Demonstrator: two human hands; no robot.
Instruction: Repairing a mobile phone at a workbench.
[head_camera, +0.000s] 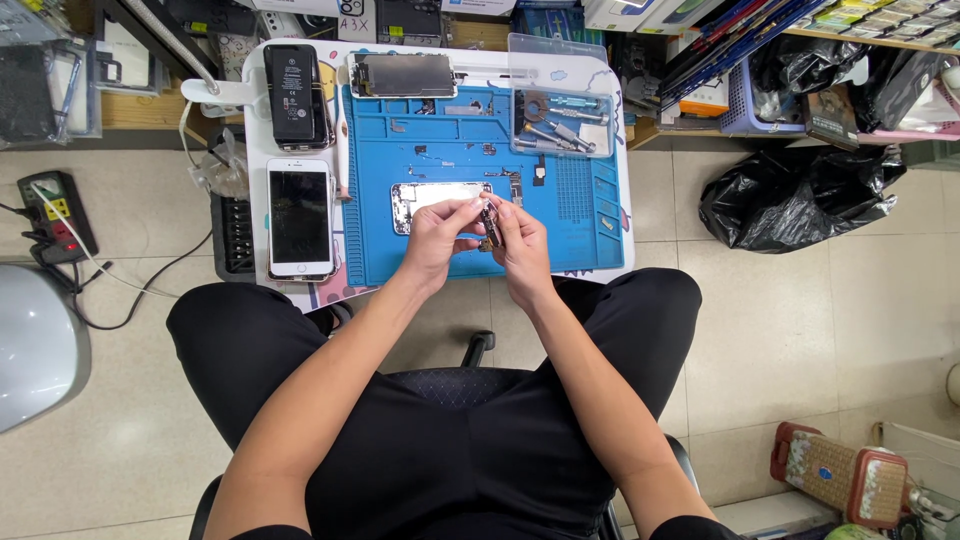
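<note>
I sit on a black swivel chair (470, 380) at a small white desk (620, 200) set on a pale tiled floor (800, 330), and most of the desk is covered by a blue repair mat (470, 150). My left hand (440, 235) and right hand (515, 240) meet just above the mat's near edge, both pinched shut on a small dark phone part (489, 226) held between my fingertips; what kind of part it is I cannot tell. Right behind my hands an opened phone housing (435, 195) lies flat on the mat, with tiny loose pieces scattered around it. At the far edge of the mat rests a detached screen panel (402, 75), and to its right a clear plastic tray (563, 122) holds screwdriver bits and small tools. On the bare white strip to the left of the mat lie a white smartphone (299, 218), face up, and beyond it a black phone (293, 95). On the floor to my left a power strip (55, 210) trails its cables, and to my right a full black bin bag (790, 195) slumps against cluttered shelves (850, 60).
</note>
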